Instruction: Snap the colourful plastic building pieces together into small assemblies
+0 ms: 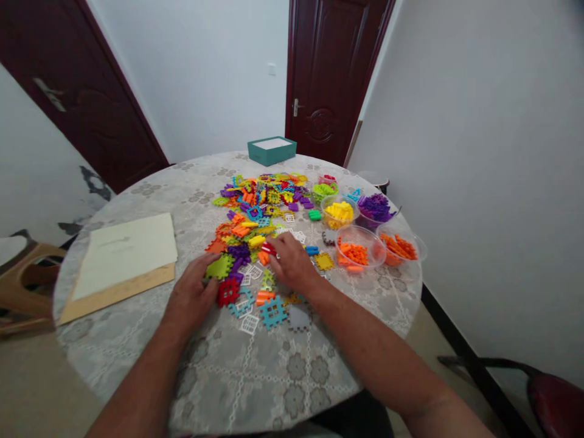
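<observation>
A heap of coloured plastic building pieces covers the middle of a round table. My left hand lies on the near edge of the heap, fingers resting on a lime green piece beside a red piece. My right hand lies over the pieces, its fingertips pinched on a small red piece. Teal and grey pieces lie just in front of my hands.
Clear bowls hold sorted pieces at the right: orange, orange, yellow, purple, green. A teal box sits at the far edge. Paper on a board lies at the left. Doors stand behind.
</observation>
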A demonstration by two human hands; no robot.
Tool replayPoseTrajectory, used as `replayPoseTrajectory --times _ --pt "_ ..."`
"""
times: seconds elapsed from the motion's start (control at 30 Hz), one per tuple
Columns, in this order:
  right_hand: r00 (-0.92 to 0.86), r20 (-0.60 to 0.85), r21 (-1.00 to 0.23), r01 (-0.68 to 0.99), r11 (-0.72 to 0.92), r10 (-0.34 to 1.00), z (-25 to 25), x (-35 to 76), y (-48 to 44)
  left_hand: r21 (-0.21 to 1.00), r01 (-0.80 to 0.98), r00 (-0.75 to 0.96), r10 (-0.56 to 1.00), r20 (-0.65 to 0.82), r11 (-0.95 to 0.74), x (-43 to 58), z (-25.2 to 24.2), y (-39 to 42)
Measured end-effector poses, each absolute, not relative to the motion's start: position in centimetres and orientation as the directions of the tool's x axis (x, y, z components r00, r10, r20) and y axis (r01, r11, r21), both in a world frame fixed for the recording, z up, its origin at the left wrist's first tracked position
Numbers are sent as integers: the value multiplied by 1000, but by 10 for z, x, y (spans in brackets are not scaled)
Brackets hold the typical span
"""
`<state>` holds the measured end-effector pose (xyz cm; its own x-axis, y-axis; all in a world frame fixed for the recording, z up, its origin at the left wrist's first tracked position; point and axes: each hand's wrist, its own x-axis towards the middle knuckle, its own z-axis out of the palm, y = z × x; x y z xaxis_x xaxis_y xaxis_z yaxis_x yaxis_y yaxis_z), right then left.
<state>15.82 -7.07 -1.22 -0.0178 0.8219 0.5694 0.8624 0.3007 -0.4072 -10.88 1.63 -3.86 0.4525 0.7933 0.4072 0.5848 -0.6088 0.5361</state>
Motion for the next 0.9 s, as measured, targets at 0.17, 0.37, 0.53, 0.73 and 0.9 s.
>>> replayPoseTrajectory --times 0.17,0.37,0.53,0.73,0.9 --pt "159 606 -556 785 273 779 -15 188 -73 546 616 434 823 367 -568 -103 -30 7" --pt "265 552 -651 730 210 791 -20 202 -73 477 618 449 779 438 -625 -102 -37 7" --pt "411 462 -786 600 148 786 -20 206 -72 455 640 409 776 481 -619 -102 -40 8" --pt "564 310 -930 345 123 766 -17 214 -70 569 656 246 853 460 -495 -105 -28 6" --pt "561 303 -925 368 96 770 -17 214 -71 545 720 264 895 359 -430 -103 -27 2"
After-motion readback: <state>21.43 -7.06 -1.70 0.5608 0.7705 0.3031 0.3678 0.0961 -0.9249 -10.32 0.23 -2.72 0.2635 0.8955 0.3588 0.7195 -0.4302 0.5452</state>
